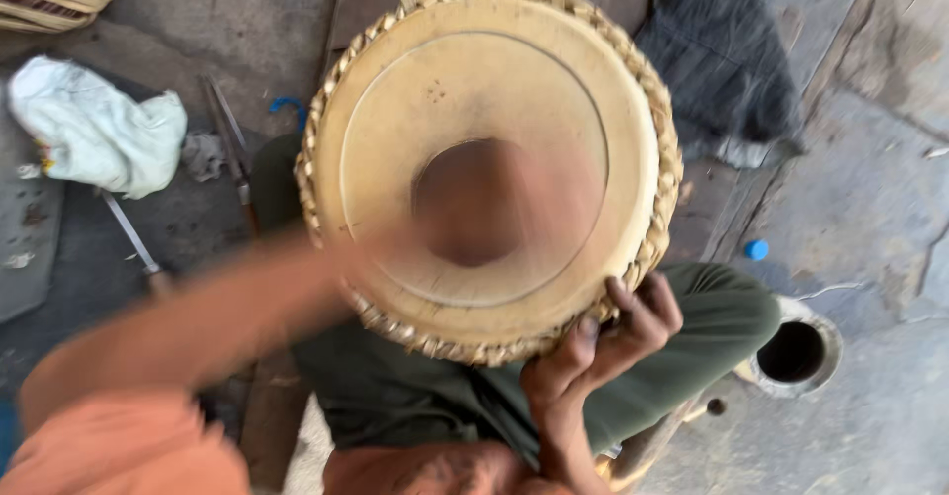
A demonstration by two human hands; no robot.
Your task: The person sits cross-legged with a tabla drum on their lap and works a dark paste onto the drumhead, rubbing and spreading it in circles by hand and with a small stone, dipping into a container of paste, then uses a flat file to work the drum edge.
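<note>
One drum (489, 164) rests on my lap, its pale skin with a single dark centre patch facing up, ringed by braided straps. My right hand (603, 342) clamps the near rim, fingers curled over the braid, thumb beneath. My left hand (494, 223) lies blurred across the drumhead, forearm reaching in from the left; whether it is open or closed I cannot tell. One white cloth bundle (94, 129), two metal tools (232, 149) and one blue cap (756, 250) lie on the floor.
</note>
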